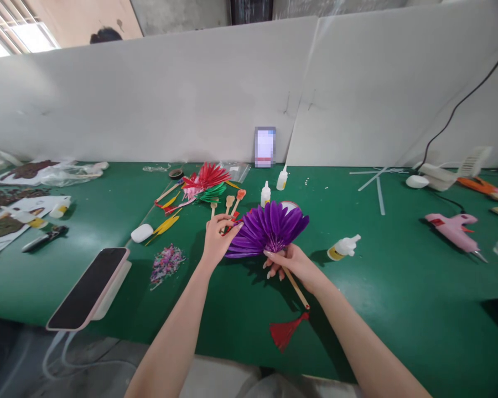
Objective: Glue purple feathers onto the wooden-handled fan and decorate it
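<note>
A purple feather fan with a wooden handle is above the green table, at the middle of the view. My right hand is closed around the base of the fan, where the feathers meet the handle. A red tassel hangs from the handle's lower end. At the fan's left edge, my left hand has its thumb and fingers pinched together by the outer feathers; whether a feather is between the fingertips is too small to tell. Wooden sticks with rounded heads lie just beyond my left hand.
Red and green feathers, yellow feathers and colourful bits lie left. A phone is at the front left. Glue bottles stand or lie around the fan. A pink glue gun lies right. A lit phone leans on the partition.
</note>
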`<action>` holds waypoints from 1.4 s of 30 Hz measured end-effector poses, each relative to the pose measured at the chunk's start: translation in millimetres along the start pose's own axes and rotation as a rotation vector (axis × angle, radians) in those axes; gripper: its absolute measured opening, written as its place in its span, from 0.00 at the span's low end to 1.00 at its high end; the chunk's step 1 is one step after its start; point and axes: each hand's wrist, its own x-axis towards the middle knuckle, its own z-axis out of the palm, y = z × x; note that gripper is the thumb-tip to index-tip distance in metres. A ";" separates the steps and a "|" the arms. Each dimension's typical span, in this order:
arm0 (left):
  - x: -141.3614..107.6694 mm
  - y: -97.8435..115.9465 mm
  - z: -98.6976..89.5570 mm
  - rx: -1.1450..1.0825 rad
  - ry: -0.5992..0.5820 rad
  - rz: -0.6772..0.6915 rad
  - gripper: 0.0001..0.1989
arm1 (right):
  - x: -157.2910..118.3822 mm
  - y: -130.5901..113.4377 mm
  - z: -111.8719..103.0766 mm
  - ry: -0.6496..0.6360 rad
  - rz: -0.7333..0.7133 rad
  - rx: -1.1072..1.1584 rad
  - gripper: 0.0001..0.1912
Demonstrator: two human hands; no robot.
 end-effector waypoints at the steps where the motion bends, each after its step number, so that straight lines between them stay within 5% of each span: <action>1: 0.0 0.6 -0.2 -0.007 -0.003 -0.015 0.07 | -0.1 -0.2 0.6 0.004 -0.003 0.001 0.17; 42: 1.7 -0.4 1.7 -0.090 -0.084 -0.041 0.12 | 2.2 1.1 8.3 0.080 0.028 0.013 0.17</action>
